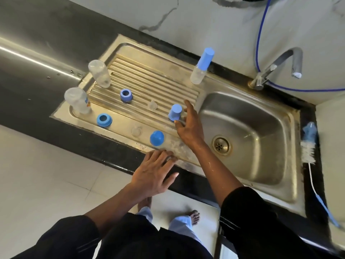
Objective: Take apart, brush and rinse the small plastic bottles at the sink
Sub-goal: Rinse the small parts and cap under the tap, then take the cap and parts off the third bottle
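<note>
Two clear bottle bodies (99,73) (77,100) stand upside down at the left of the steel drainboard (149,77). An assembled bottle with a blue cap (202,65) stands at the back. Loose on the board are two blue rings (126,95) (104,120), a blue cap (175,112), a blue dome cap (156,138) and two clear teats (153,105) (136,131). My right hand (190,126) reaches over the board with its fingers spread, thumb by the base of the blue cap. My left hand (155,171) rests flat on the sink's front rim.
The sink basin (261,118) with its drain (221,145) lies to the right. A tap (285,60) stands behind it, with a blue hose on the wall. A bottle brush (309,144) lies on the dark counter at the right edge.
</note>
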